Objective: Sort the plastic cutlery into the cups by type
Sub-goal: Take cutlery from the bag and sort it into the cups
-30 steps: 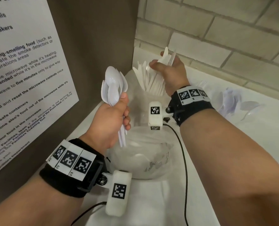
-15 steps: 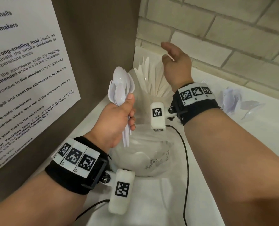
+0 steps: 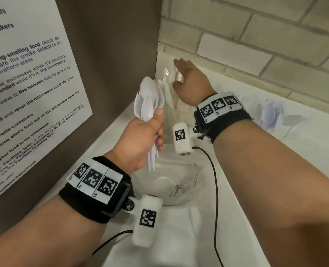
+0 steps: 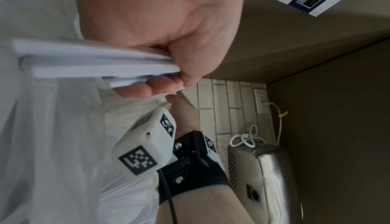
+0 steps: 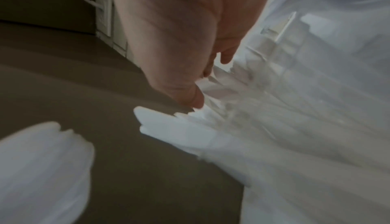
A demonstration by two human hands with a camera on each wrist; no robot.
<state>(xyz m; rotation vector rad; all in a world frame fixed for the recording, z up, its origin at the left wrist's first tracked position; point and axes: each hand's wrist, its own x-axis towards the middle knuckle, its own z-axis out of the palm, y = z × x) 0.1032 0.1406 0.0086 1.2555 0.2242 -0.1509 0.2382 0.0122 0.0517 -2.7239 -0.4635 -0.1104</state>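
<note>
Gripping a bundle of spoons (image 3: 150, 102) upright, bowls up, the left hand (image 3: 142, 137) is beside the cup (image 3: 171, 120); the right hand (image 3: 190, 81) hovers open-fingered above it.

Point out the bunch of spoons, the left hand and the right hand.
bunch of spoons (image 3: 149, 99), head view, on the stacked bowls.
left hand (image 3: 140, 139), head view, on its back.
right hand (image 3: 193, 83), head view, on its back.

A white tabletop (image 3: 227, 218) carries two clear cups — a near cup (image 3: 181, 189) and a far cup (image 3: 171, 120) of cutlery — plus loose spoons (image 3: 275, 114) at right.
</note>
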